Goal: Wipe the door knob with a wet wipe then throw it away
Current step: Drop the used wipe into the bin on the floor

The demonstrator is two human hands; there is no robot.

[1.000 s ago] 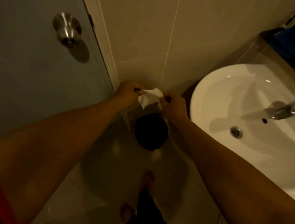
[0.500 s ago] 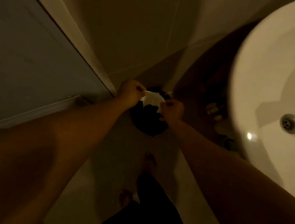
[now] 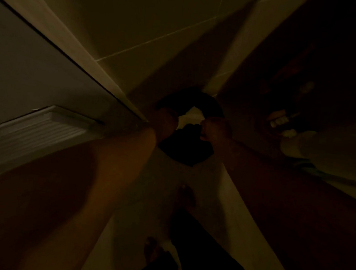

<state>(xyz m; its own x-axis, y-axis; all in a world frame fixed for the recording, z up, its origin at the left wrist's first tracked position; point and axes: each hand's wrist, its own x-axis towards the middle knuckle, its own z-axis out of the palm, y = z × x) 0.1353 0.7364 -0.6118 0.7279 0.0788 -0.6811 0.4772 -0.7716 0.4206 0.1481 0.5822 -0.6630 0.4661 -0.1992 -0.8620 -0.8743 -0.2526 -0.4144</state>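
The view is very dark. A small pale wet wipe [image 3: 191, 115] is stretched between my two hands, directly over the open mouth of a round black bin [image 3: 184, 153] on the floor. My left hand [image 3: 165, 121] pinches the wipe's left edge and my right hand [image 3: 215, 131] pinches its right edge. Both arms reach down from the bottom corners of the view. The door knob is out of view.
The door [image 3: 28, 76] with a louvred vent [image 3: 34, 130] fills the left side, and its pale frame [image 3: 77, 48] runs down to the bin. Behind the bin is a tiled wall [image 3: 160, 27]. Dim bottles [image 3: 280, 121] stand at right. My bare feet [image 3: 186, 197] are just before the bin.
The camera has tipped further down and the picture has darkened; the sink has left the view. Both hands have lowered the wipe closer over the bin's mouth.
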